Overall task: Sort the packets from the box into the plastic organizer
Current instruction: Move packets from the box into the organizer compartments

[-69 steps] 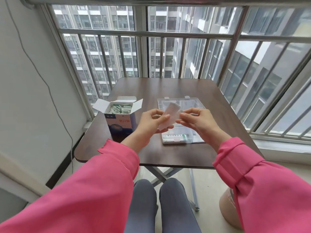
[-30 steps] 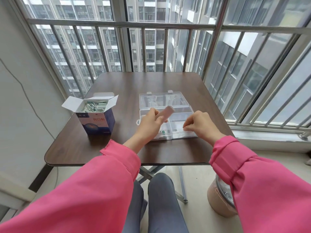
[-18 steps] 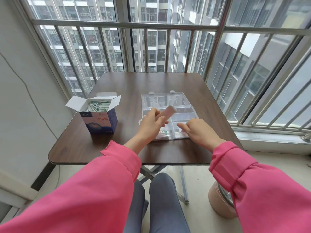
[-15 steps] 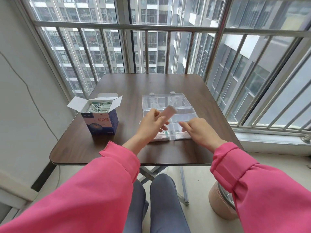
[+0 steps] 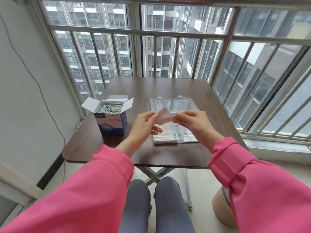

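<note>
- Left hand [image 5: 144, 121] and right hand [image 5: 191, 120]: each pinches one end of a pale packet [image 5: 164, 115], raised above the organizer [image 5: 175, 121], probably to separate or square it before placing.
- Organizer: lid lies open and flat on the table [image 5: 151, 88], leaving compartments reachable; packets already lie in the near row.
- Box [image 5: 110, 117]: flaps open, left of the organizer, many packets remaining.

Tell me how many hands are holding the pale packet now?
2: the left hand pinches the packet at its left edge, the right hand at its right edge, above the organizer.
</note>
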Demonstrator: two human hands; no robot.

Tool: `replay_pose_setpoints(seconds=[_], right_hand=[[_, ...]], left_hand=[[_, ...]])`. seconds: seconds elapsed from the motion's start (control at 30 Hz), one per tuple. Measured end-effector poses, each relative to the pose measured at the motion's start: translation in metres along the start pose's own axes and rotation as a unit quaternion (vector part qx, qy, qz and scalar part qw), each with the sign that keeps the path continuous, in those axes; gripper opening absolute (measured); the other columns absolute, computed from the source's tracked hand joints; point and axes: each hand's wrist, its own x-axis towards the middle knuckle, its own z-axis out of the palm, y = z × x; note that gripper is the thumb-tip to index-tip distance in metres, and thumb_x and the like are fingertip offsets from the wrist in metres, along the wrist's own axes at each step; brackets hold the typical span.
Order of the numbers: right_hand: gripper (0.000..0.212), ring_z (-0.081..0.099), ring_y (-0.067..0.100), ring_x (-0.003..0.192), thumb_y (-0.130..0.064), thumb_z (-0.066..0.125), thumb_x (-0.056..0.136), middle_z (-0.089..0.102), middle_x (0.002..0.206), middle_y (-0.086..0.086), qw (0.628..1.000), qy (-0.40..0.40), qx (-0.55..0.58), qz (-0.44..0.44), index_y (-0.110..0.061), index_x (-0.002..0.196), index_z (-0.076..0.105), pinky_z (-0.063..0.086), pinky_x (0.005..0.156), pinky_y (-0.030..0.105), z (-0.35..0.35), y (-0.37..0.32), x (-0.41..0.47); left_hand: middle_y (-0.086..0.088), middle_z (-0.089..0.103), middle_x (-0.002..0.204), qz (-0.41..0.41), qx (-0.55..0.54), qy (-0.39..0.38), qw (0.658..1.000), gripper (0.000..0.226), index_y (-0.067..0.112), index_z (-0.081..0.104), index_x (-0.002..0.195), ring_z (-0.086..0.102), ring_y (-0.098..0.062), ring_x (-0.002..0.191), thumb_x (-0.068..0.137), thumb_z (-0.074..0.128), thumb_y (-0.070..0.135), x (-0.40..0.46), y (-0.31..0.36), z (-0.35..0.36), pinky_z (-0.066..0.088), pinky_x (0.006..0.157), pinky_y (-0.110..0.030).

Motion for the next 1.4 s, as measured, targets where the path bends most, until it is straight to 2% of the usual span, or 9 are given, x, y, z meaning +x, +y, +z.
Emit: replay_pose_setpoints(seconds=[0.07,0.17,0.3,0.4,0.87,1.03,1.17,1.27,1.4], right_hand=[[0.025,0.067,0.016,0.062,-0.010,0.058,0.091,0.067,0.059,0.008,1.000,0.019,0.000,0.012,0.010,0.077,0.064,0.056,0.068,0.017,0.000,0.005,0.005],[0.017,0.065,0.003,0.057,0.003,0.060,0.086,0.065,0.065,0.006,0.986,-0.015,-0.168,0.002,0.017,0.093,0.064,0.051,0.063,0.009,-0.001,0.013,0.006],[0.012,0.064,0.009,0.074,0.003,0.067,0.079,0.069,0.080,0.008,0.923,-0.087,-0.374,-0.014,-0.001,0.089,0.073,0.048,0.081,0.020,0.003,0.018,0.008],[0.011,0.060,0.010,0.076,-0.001,0.069,0.077,0.071,0.079,0.007,0.880,-0.113,-0.460,-0.044,-0.007,0.084,0.075,0.045,0.082,0.025,0.010,0.019,0.008],[0.030,0.060,0.027,0.098,-0.001,0.048,0.084,0.069,0.103,0.012,0.774,-0.088,-0.616,-0.113,-0.007,0.095,0.074,0.036,0.080,0.025,0.027,0.021,-0.008],[0.028,0.061,0.024,0.098,-0.001,0.047,0.086,0.070,0.100,0.010,0.828,-0.036,-0.547,-0.114,-0.007,0.092,0.073,0.035,0.081,0.023,0.021,0.019,-0.006],[0.012,0.063,0.019,0.068,-0.005,0.053,0.089,0.066,0.081,0.009,0.954,0.006,-0.296,-0.035,-0.014,0.085,0.059,0.047,0.061,0.022,0.011,0.013,-0.002],[0.012,0.058,0.010,0.057,-0.001,0.062,0.085,0.062,0.071,0.007,0.964,-0.018,-0.263,-0.018,-0.007,0.095,0.060,0.047,0.052,0.014,0.003,0.015,0.000],[0.016,0.055,0.003,0.047,0.001,0.064,0.082,0.062,0.065,0.005,0.956,-0.004,-0.294,-0.003,-0.013,0.075,0.062,0.041,0.048,0.011,-0.001,0.018,0.003]], left_hand=[[-0.008,0.065,0.085,0.008,0.022,0.053,0.998,0.022,0.004,0.065,0.103,0.059,0.001,0.050,0.098,0.048,0.018,0.003,-0.005,-0.008,0.049,0.054,-0.015],[-0.001,0.069,0.083,0.022,0.039,0.068,0.997,0.020,0.012,0.072,0.100,0.057,0.002,0.061,0.091,0.060,0.025,0.004,-0.011,-0.017,0.049,0.065,-0.015],[0.003,0.071,0.103,0.031,0.060,0.044,0.997,0.022,0.014,0.072,0.107,0.060,0.002,0.092,0.086,0.066,0.019,0.000,-0.013,-0.022,0.044,0.086,-0.010],[0.003,0.070,0.097,0.030,0.061,0.043,0.997,0.021,0.015,0.072,0.103,0.061,0.003,0.090,0.083,0.070,0.011,-0.001,-0.015,-0.024,0.043,0.085,-0.006],[-0.002,0.072,0.097,0.014,0.091,0.044,0.995,0.020,0.013,0.074,0.096,0.063,-0.007,0.093,0.085,0.062,0.003,0.001,-0.018,-0.018,0.046,0.093,-0.020],[-0.004,0.071,0.099,0.013,0.092,0.046,0.995,0.019,0.006,0.073,0.100,0.060,-0.003,0.088,0.084,0.063,0.001,0.001,-0.018,-0.011,0.040,0.075,0.002],[0.000,0.069,0.092,0.012,0.077,0.027,0.997,0.019,0.005,0.073,0.100,0.058,0.003,0.079,0.083,0.064,0.001,0.000,-0.015,-0.001,0.039,0.070,0.002],[-0.003,0.068,0.092,0.020,0.063,0.011,0.998,0.021,0.007,0.071,0.101,0.058,0.000,0.078,0.082,0.065,-0.001,0.000,-0.014,0.005,0.043,0.072,-0.005],[-0.001,0.064,0.088,0.034,0.140,0.006,0.990,0.024,0.015,0.069,0.103,0.053,-0.008,0.072,0.081,0.070,0.008,0.002,-0.020,0.007,0.041,0.069,-0.017]])
